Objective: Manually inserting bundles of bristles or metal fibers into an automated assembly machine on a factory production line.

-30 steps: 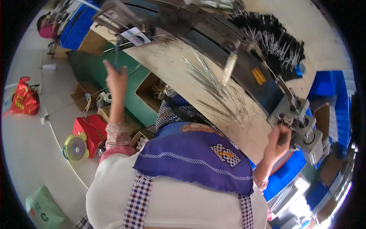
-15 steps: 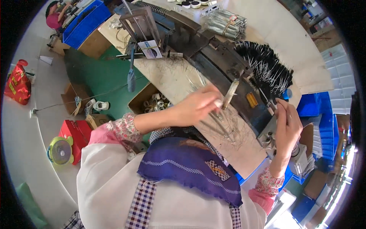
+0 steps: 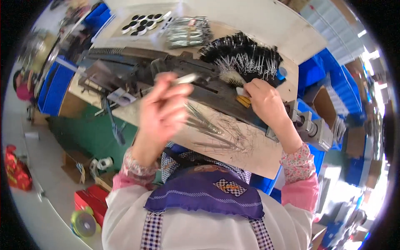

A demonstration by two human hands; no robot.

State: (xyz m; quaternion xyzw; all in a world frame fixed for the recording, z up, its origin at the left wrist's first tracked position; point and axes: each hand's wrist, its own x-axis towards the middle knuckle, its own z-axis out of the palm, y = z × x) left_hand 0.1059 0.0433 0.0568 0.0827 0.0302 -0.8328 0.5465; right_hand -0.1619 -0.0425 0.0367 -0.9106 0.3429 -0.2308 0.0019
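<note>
Lying on the dark machine (image 3: 225,103), the yellow block (image 3: 243,101) sits just beside the right hand (image 3: 265,101), its fingers bent together; whether they clamp anything, I cannot tell. The blurred left hand (image 3: 163,110) has half-curled fingers near a pale rod (image 3: 187,78), grip unclear. Thin wires (image 3: 207,124) strew the bench (image 3: 260,164).

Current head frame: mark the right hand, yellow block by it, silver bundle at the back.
Right hand (image 3: 266,100): head view, on the back of the hand.
Yellow block (image 3: 243,101): head view, on its upper face.
Silver bundle (image 3: 188,34): head view, around its middle.
</note>
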